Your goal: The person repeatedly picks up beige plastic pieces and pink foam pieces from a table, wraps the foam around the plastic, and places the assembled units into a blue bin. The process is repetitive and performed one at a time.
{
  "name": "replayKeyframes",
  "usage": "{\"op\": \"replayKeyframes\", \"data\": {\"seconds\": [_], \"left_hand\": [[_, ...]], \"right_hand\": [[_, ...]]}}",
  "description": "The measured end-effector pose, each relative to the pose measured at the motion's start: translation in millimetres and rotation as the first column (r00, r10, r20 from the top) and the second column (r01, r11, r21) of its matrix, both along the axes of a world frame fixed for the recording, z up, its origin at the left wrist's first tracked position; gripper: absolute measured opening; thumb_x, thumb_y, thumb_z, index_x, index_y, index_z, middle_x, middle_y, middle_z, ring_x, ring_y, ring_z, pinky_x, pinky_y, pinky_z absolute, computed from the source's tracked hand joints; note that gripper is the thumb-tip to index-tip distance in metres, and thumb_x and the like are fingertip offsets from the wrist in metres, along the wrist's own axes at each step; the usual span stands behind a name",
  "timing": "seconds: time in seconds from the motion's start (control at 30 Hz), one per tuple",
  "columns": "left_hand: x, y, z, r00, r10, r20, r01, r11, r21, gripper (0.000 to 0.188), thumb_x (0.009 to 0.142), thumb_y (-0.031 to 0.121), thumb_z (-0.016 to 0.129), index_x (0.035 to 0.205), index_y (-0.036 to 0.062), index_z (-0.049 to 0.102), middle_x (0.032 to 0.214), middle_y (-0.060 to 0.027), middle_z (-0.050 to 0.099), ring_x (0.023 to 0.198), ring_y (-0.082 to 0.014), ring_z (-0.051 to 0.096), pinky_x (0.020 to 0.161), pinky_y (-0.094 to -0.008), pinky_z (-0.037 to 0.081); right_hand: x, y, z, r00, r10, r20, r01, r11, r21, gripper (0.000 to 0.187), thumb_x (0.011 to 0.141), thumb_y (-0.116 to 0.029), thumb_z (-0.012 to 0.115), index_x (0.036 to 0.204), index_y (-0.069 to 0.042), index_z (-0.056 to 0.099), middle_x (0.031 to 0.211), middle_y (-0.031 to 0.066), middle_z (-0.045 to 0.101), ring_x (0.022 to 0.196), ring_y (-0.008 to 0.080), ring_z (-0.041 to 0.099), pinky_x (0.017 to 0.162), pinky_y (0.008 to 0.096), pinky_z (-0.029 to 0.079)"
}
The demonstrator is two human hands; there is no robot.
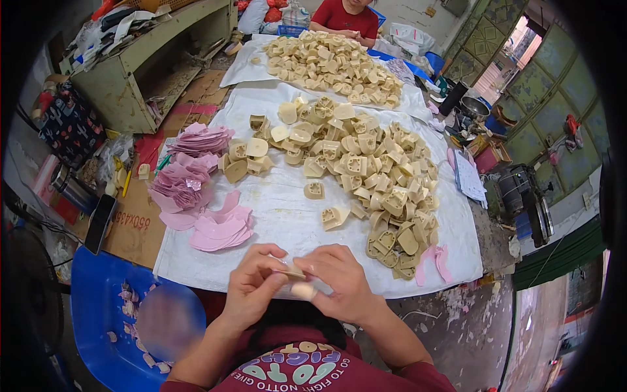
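Observation:
In front of my chest, at the near edge of the white-covered table [274, 209], my left hand [255, 287] and my right hand [343, 281] come together. Between their fingertips is a small beige moulded plastic piece [303, 291], shaped like a shoe heel; both hands pinch it, and its rounded end shows below my fingers. Just beyond lie two loose beige pieces [334, 218] of similar form, close to a large heap of them [392, 176]. Left of the hands sits a fanned stack of thin pink pieces [222, 225], with taller pink stacks [186, 176] behind it.
A blue plastic tub [98, 313] with pink-and-beige bits stands at the lower left. Pink strips [434, 264] lie near the table's right edge. Across the table, a person in red [346, 21] sits behind another beige heap [333, 65]. A dark bottle [72, 186] stands at left.

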State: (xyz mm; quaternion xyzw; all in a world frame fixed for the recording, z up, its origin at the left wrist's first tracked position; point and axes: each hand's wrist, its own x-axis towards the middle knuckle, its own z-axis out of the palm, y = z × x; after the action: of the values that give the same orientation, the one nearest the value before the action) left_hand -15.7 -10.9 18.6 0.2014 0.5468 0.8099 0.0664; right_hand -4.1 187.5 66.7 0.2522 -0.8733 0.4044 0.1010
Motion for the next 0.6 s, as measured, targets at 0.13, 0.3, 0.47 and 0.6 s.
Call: {"op": "replayKeyframes", "data": {"seconds": [0.13,0.3,0.47,0.6], "left_hand": [[2.8,-3.4,10.6,0.940,0.189,-0.282,-0.208,0.977,-0.038,0.025,0.081,-0.012,0.063,0.102,0.0025,0.060,0.128,-0.0175,0.044,0.101,-0.0210,0.062,0.084,-0.0307,0.052],[5.2,4.7,8.5,0.850,0.147,-0.506,-0.218,0.972,-0.084,0.030,0.075,-0.013,0.067,0.099,0.0029,0.061,0.122,-0.0207,0.054,0.099,-0.0264,0.065,0.079,-0.0322,0.055],[7.2,-8.9,21.9,0.775,0.135,-0.617,-0.339,0.913,-0.226,0.031,0.069,-0.009,0.071,0.097,0.0043,0.063,0.107,-0.0185,0.065,0.092,-0.0287,0.067,0.074,-0.0329,0.055],[4.1,-8.9,23.2,0.767,0.132,-0.628,-0.320,0.927,-0.197,0.030,0.070,-0.009,0.071,0.095,0.0039,0.064,0.108,-0.0195,0.065,0.089,-0.0290,0.068,0.071,-0.0335,0.056]], "right_hand": [[5.6,-4.9,-10.5,0.976,-0.165,0.143,0.213,0.859,-0.465,0.068,0.080,-0.019,0.073,0.138,0.001,0.045,0.134,0.0172,0.055,0.126,0.0256,0.049,0.105,0.0381,0.037],[20.5,-6.1,-30.2,0.729,0.420,0.541,0.427,0.338,-0.839,0.057,0.089,-0.018,0.067,0.137,0.004,0.046,0.136,0.0178,0.053,0.127,0.0233,0.049,0.107,0.0376,0.037],[20.9,-0.4,-37.0,0.783,0.339,0.522,0.406,0.359,-0.841,0.036,0.090,-0.018,0.065,0.116,0.007,0.062,0.119,0.0212,0.063,0.111,0.0251,0.062,0.100,0.0369,0.045],[15.1,-20.1,-20.7,0.801,0.354,0.482,0.359,0.361,-0.861,0.032,0.090,-0.018,0.065,0.112,0.006,0.063,0.115,0.0216,0.065,0.106,0.0235,0.064,0.095,0.0365,0.048]]}}
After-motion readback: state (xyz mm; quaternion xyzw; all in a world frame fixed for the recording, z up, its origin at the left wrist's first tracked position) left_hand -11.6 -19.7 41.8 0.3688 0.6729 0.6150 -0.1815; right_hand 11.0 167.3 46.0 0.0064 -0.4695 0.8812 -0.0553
